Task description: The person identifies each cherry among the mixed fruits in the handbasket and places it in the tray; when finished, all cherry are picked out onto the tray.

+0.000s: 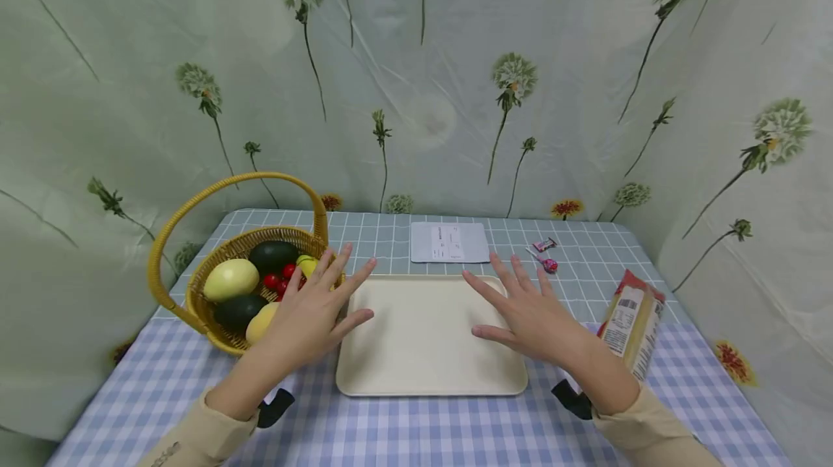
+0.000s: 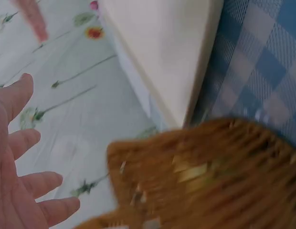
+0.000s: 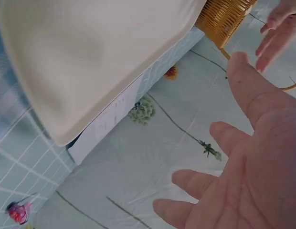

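Observation:
Both hands hover over the table with fingers spread and nothing in them. My left hand [image 1: 314, 308] is over the near right side of a yellow wicker basket [image 1: 195, 286] and the left edge of a cream tray [image 1: 429, 337]. In the left wrist view its fingers [image 2: 47, 186] are apart, beside the basket's woven wall [image 2: 224, 167]. My right hand [image 1: 530, 311] hangs over the tray's right edge, and the right wrist view shows its open palm [image 3: 262, 167]. Inside the basket lie dark green and yellow fruits [image 1: 231, 280], small red ones and a banana-like yellow piece, partly hidden by the left hand.
Behind the tray lies a grey-white flat item with a printed label [image 1: 449, 242]. A wrapped lollipop [image 1: 549, 264] and a small wrapped candy [image 1: 544, 244] lie to its right. A red-and-clear packet [image 1: 631, 319] is beside the right forearm. Flowered fabric [image 1: 429, 76] hangs behind the table.

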Available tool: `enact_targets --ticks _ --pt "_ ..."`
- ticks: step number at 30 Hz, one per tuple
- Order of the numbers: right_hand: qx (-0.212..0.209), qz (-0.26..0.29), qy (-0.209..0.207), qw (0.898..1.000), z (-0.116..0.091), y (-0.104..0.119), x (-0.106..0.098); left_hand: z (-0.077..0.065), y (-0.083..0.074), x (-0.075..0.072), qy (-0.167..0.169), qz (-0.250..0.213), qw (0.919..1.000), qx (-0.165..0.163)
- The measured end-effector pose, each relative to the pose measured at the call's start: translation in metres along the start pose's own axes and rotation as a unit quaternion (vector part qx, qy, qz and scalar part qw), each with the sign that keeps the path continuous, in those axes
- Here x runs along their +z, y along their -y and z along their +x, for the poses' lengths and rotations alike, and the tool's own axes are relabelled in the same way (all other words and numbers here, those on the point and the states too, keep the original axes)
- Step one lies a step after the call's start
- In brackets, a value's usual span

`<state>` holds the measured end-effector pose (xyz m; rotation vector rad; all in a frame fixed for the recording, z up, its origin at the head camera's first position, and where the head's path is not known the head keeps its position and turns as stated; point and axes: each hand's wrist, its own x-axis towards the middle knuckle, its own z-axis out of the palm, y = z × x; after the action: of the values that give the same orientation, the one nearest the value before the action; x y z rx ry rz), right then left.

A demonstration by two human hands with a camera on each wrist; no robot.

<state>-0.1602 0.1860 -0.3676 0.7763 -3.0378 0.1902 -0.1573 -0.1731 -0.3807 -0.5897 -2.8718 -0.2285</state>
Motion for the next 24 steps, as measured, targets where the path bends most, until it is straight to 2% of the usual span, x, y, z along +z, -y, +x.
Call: enact_targets --ticks 3,5,7,9,12,16,18,20,22,24 --pt "-0.014 0.026 0.028 0.999 0.010 0.002 -0.001 -0.011 0.010 -0.016 -0.015 -0.014 0.9998 -0.001" --pt "-0.026 0.046 0.049 0.997 0.017 0.003 -0.002 -0.023 0.017 -0.029 -0.038 -0.027 0.9989 -0.001" --pt "-0.044 0.063 0.062 0.995 0.025 0.003 -0.002 -0.039 0.024 -0.044 -0.071 -0.045 0.9964 -0.006" --pt "-0.064 0.084 0.071 0.992 0.032 0.004 -0.001 -0.056 0.031 -0.059 -0.118 -0.059 0.9912 -0.011" --pt "-0.097 0.107 0.073 0.987 0.042 0.007 0.001 -0.079 0.044 -0.079 -0.195 -0.067 0.9782 -0.026" --pt "-0.124 0.132 0.074 0.981 0.057 0.016 -0.001 -0.100 0.067 -0.096 -0.303 -0.087 0.9475 -0.054" --pt "-0.142 0.138 0.073 0.977 0.065 0.021 -0.003 -0.108 0.081 -0.099 -0.337 -0.097 0.9317 -0.093" --pt "-0.161 0.140 0.070 0.974 0.074 0.027 -0.006 -0.115 0.094 -0.098 -0.345 -0.098 0.9199 -0.159" --pt "-0.175 0.142 0.071 0.972 0.082 0.033 -0.008 -0.119 0.109 -0.095 -0.327 -0.096 0.9135 -0.222" --pt "-0.181 0.145 0.077 0.970 0.091 0.040 -0.010 -0.122 0.125 -0.089 -0.284 -0.099 0.9142 -0.271"
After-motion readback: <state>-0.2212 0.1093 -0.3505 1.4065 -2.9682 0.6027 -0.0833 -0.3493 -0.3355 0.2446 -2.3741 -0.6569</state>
